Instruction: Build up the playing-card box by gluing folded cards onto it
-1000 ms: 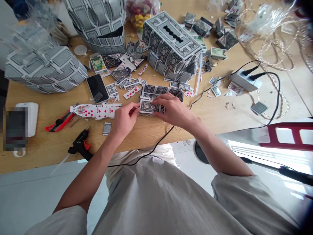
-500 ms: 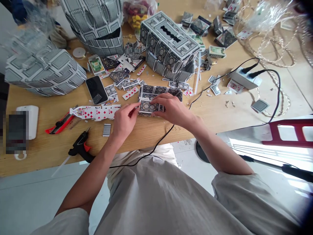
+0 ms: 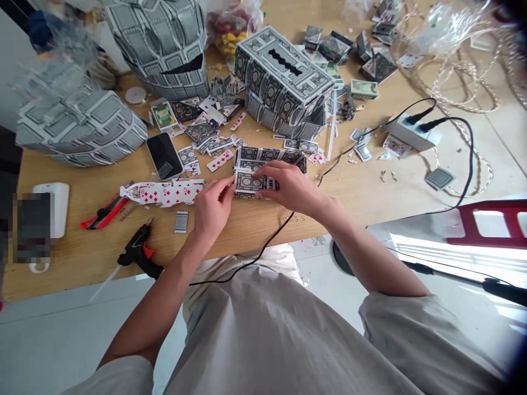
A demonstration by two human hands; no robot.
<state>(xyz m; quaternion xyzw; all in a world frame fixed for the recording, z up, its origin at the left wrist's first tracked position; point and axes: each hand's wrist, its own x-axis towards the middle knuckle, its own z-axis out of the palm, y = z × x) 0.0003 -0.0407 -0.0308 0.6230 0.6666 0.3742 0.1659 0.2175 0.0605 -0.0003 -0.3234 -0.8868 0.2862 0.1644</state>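
Note:
In front of me on the table is a small open box made of folded playing cards (image 3: 249, 182), with dark patterned card backs facing up. My left hand (image 3: 213, 206) is closed, its thumb and forefinger pinching the box's left edge. Across the top lies my right hand (image 3: 291, 185), fingers curled over the box and thumb along the near side. The fingers hide part of the box's middle. A strip of joined red-suit cards (image 3: 164, 193) extends left from my left hand. Below the strip lies a small folded card (image 3: 181, 221).
A black glue gun (image 3: 138, 247) and a red utility knife (image 3: 105, 213) lie at left, near a phone (image 3: 164, 156). Behind stand a card-made tissue box (image 3: 280, 77) and woven card baskets (image 3: 82, 126). A black cable (image 3: 267, 238) crosses the table edge; a power strip (image 3: 411, 131) sits right.
The whole view has shifted slightly. Both hands keep nearly the same hold on the card box, with only tiny finger movement.

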